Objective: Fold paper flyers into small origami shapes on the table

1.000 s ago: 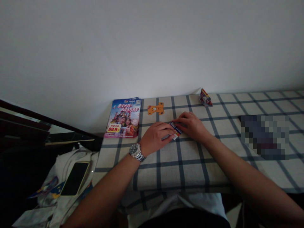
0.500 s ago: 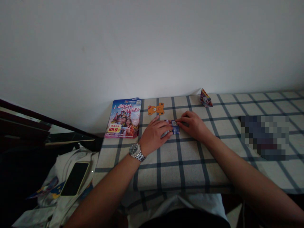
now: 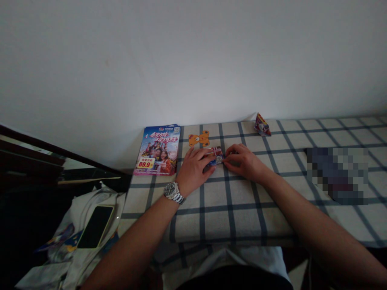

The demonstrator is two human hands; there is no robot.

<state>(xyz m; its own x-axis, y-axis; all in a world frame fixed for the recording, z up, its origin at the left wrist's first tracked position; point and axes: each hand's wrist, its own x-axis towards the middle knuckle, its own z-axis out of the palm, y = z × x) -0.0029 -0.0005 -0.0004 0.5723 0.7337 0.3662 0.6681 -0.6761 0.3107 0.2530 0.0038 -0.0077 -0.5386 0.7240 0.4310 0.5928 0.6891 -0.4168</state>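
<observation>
A small folded flyer [image 3: 216, 152], printed in red, white and blue with a QR code at its near right corner, lies on the checked tablecloth. My left hand [image 3: 196, 166], a metal watch on its wrist, holds it down with its fingers across the left part, which they hide. The fingers of my right hand [image 3: 243, 162] are pinched together at the flyer's right edge. Just behind my left hand is an orange bear picture [image 3: 199, 139]. To its left lies a stack of printed flyers [image 3: 159, 151].
A folded paper piece [image 3: 262, 125] stands near the wall [image 3: 211, 60]. On the right side of the checked tablecloth [image 3: 281, 161] is a dark, blurred-out object [image 3: 335, 175]. A phone [image 3: 96, 226] rests on white bags [image 3: 78, 207] left of the table.
The flyer between my hands has become narrower, its right part folded over to the left. My right fingertips moved slightly nearer to me, along its right edge.
</observation>
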